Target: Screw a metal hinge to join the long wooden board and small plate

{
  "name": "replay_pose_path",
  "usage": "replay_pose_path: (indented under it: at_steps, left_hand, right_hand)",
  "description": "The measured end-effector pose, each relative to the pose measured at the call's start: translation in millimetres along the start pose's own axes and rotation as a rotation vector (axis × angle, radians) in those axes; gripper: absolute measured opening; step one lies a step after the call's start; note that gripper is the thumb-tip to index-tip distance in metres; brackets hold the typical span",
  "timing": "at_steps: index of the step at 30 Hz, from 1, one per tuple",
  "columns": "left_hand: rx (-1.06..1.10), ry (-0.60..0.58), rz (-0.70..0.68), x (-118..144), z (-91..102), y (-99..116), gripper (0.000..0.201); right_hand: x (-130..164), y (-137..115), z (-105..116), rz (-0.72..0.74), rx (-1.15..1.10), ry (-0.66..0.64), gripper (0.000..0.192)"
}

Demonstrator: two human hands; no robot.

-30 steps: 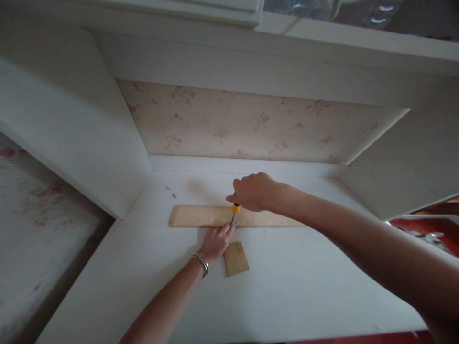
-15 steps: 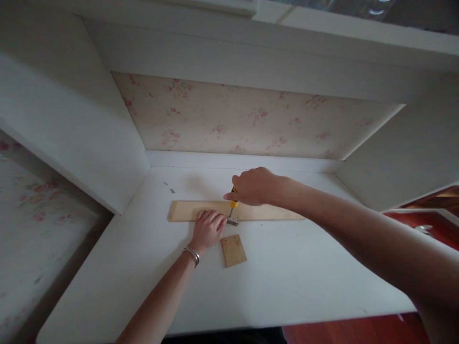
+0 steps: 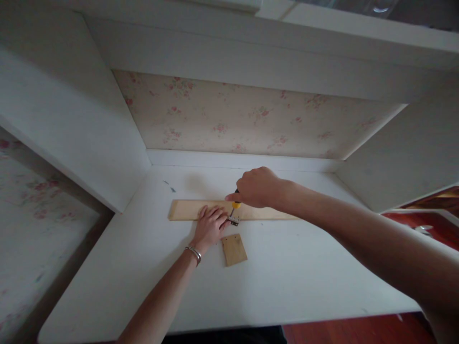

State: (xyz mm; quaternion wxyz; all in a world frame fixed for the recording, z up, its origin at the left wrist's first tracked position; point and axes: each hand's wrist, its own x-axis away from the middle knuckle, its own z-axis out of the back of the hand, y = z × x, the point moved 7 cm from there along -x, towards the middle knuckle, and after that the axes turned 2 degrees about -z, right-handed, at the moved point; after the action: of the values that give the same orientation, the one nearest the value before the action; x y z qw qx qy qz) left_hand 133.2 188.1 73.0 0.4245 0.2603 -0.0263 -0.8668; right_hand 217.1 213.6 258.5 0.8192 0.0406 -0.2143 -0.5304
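My right hand (image 3: 258, 187) is wrapped round the handle of a screwdriver (image 3: 235, 205) with a yellow and black grip. Its shaft points down at a small metal hinge (image 3: 234, 220) on the near edge of a long, pale wooden board (image 3: 186, 210). Flat on the board lies my left hand (image 3: 211, 225), fingers spread, the fingertips beside the hinge. Whether they touch the hinge I cannot tell. Just nearer to me is a small square wooden piece (image 3: 234, 250) with two dark holes along its far edge. My right hand and forearm hide part of the board.
The white desktop (image 3: 294, 272) carries all of this. Small metal bits (image 3: 172, 189) lie behind the board's left end. White side panels stand left (image 3: 71, 110) and right (image 3: 405, 157), with a flowered back wall (image 3: 229, 117) between them and a shelf overhead.
My left fingers have spread out more and shifted slightly toward the hinge. My right hand has turned a little and moved slightly right, the screwdriver leaning more. The small wooden piece has stayed put.
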Motion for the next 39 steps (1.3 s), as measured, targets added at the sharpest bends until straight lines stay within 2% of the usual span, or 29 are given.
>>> replay_pose_path:
  at_steps: [5, 8, 13, 18, 23, 25, 28, 31, 34, 36, 39]
  left_hand:
    - [-0.007, 0.001, 0.010, 0, -0.2, 0, 0.023]
    - [-0.009, 0.011, 0.018, 0, -0.4, -1, 0.024]
    - [-0.003, 0.011, 0.011, -1, 1.0, -1, 0.023]
    - [-0.003, 0.002, 0.034, -2, 0.2, -2, 0.021]
    - [0.010, 0.008, 0.056, -4, -0.5, -3, 0.019]
    - [0.012, 0.013, 0.058, -4, -0.4, -2, 0.018]
    - [0.009, 0.021, 0.064, -4, -0.1, -2, 0.018]
    - [0.006, 0.023, 0.073, -4, 0.3, -2, 0.018]
    - [0.008, 0.024, 0.069, -4, 1.3, -1, 0.019]
    - [0.010, 0.025, 0.067, -4, 2.0, -1, 0.019]
    - [0.018, 0.027, 0.071, -4, 2.2, -1, 0.020]
  right_hand:
    - [3, 6, 2, 0.014, -0.011, -0.010, 0.062]
    - [7, 6, 4, 0.052, -0.030, 0.000, 0.050]
    - [8, 4, 7, 0.199, -0.019, 0.017, 0.030]
    - [9, 7, 7, 0.265, -0.027, 0.045, 0.025]
    - [12, 4, 5, 0.347, -0.023, 0.095, 0.037]
    - [11, 3, 4, 0.365, -0.054, 0.087, 0.034]
    - [7, 4, 2, 0.293, -0.109, 0.056, 0.030]
    - [2, 10, 2, 0.121, -0.096, 0.060, 0.050]
    - [0, 12, 3, 0.041, -0.022, 0.089, 0.053]
    - [0, 8, 3, 0.125, -0.037, 0.082, 0.041]
    - [2, 0, 6, 0.339, -0.097, 0.081, 0.023]
